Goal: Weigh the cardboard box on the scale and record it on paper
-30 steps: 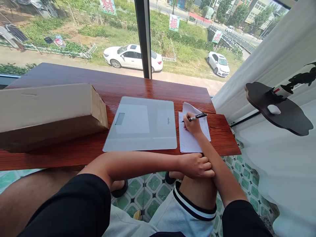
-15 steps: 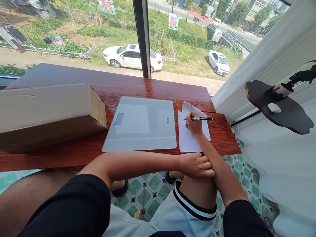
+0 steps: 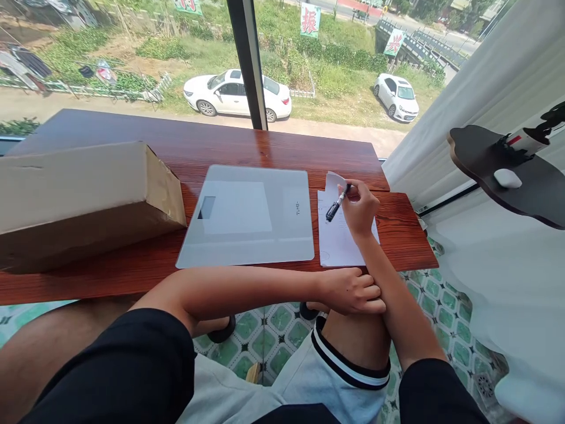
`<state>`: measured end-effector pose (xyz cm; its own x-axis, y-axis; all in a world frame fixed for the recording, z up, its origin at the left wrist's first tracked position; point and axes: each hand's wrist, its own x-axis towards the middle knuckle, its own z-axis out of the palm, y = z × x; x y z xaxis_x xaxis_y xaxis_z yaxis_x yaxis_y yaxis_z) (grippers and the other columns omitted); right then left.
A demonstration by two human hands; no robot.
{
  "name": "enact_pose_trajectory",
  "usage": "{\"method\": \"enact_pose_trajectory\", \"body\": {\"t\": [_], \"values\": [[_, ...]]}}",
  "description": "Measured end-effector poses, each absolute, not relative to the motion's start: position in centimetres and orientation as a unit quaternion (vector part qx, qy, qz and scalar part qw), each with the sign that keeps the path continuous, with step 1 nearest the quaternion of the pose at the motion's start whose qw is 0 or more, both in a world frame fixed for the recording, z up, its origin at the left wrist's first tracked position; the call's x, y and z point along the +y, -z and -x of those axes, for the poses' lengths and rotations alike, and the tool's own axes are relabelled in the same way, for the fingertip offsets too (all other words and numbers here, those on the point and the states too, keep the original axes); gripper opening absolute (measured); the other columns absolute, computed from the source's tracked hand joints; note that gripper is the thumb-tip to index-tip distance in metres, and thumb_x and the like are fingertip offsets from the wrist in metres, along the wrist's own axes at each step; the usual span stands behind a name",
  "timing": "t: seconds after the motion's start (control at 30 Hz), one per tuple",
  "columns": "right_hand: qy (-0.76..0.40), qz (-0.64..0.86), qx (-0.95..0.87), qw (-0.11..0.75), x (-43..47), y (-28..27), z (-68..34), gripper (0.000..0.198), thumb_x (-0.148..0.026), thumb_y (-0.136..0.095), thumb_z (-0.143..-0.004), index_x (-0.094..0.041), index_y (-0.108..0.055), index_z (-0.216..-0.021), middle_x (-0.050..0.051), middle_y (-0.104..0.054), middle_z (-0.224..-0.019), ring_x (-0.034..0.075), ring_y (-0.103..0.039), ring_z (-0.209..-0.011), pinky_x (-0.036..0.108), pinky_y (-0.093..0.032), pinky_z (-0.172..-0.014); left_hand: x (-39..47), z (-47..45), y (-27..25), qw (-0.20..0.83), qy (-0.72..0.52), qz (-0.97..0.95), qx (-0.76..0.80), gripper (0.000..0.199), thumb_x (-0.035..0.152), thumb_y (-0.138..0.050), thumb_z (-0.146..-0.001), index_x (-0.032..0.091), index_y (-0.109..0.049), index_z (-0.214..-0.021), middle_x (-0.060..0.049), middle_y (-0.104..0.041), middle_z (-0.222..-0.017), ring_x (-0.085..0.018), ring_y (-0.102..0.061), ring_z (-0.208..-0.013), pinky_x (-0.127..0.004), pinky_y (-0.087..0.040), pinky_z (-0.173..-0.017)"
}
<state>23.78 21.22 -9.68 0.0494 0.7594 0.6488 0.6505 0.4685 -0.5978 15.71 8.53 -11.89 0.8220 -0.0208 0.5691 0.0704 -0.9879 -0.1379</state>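
My right hand [image 3: 361, 207] is closed around a black-and-clear pen [image 3: 336, 206] over the upper part of the written sheets of paper [image 3: 339, 250]. The pen slants down to the left. By my fingertips, the top edge of the paper [image 3: 334, 181] is curled up; whether I pinch it, I cannot tell. My left hand [image 3: 351, 291] lies with curled fingers on my right leg, against the right forearm, and nothing shows in it. Left of the paper is a flat, pale grey glass-topped panel [image 3: 247, 235] with a small dark display.
A long cardboard box [image 3: 79, 194] takes up the left of the reddish wooden table [image 3: 304, 150]. A window with a dark post [image 3: 249, 65] stands behind. To the right hang white curtains [image 3: 498, 282], with a dark shelf [image 3: 481, 156] bearing a pot and a white object.
My right hand has lifted from writing and moved slightly up and right, toward the curled paper edge. The pen has swung to slant down left. My left hand stays put.
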Motion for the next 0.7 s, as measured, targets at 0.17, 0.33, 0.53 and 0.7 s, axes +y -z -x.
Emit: {"method": "enact_pose_trajectory", "body": {"t": [0.17,0.33,0.53,0.7], "values": [[-0.113,0.571,-0.649,0.489,22.5,10.7,-25.7,0.022,-0.018,-0.067,-0.083,-0.016,-0.07,-0.105,0.005,-0.074,-0.086,0.019,-0.071,-0.077,0.031,-0.055,-0.081,8.5,-15.6,11.9,0.066,0.268,0.961,-0.027,0.013,0.016,-0.042,-0.094,0.019,-0.054,-0.098,-0.003,-0.056,-0.08,-0.014,-0.048,-0.07,-0.03,-0.026,-0.053],[-0.16,0.645,-0.619,0.417,22.8,11.0,-27.0,0.027,-0.017,-0.068,-0.081,-0.013,-0.072,-0.108,0.007,-0.075,-0.088,0.022,-0.072,-0.083,0.035,-0.054,-0.091,8.4,-15.3,11.8,0.07,0.227,0.971,-0.028,0.012,0.017,-0.046,-0.093,0.019,-0.054,-0.101,-0.005,-0.057,-0.085,-0.015,-0.048,-0.072,-0.031,-0.025,-0.056],[-0.142,0.659,-0.638,0.372,22.6,10.9,-26.9,0.031,-0.017,-0.068,-0.083,-0.012,-0.072,-0.112,0.008,-0.075,-0.087,0.025,-0.071,-0.088,0.04,-0.05,-0.095,8.5,-15.1,11.9,0.081,0.19,0.978,-0.028,0.013,0.018,-0.045,-0.093,0.02,-0.054,-0.103,-0.005,-0.056,-0.087,-0.015,-0.044,-0.071,-0.032,-0.026,-0.058],[-0.129,0.663,-0.655,0.34,22.6,10.9,-26.8,0.029,-0.016,-0.067,-0.084,-0.014,-0.071,-0.113,0.007,-0.074,-0.088,0.028,-0.069,-0.092,0.041,-0.048,-0.093,8.5,-15.0,12.1,0.115,0.202,0.972,-0.026,0.01,0.019,-0.046,-0.093,0.019,-0.053,-0.101,-0.003,-0.051,-0.081,-0.015,-0.041,-0.068,-0.033,-0.023,-0.059]]}}
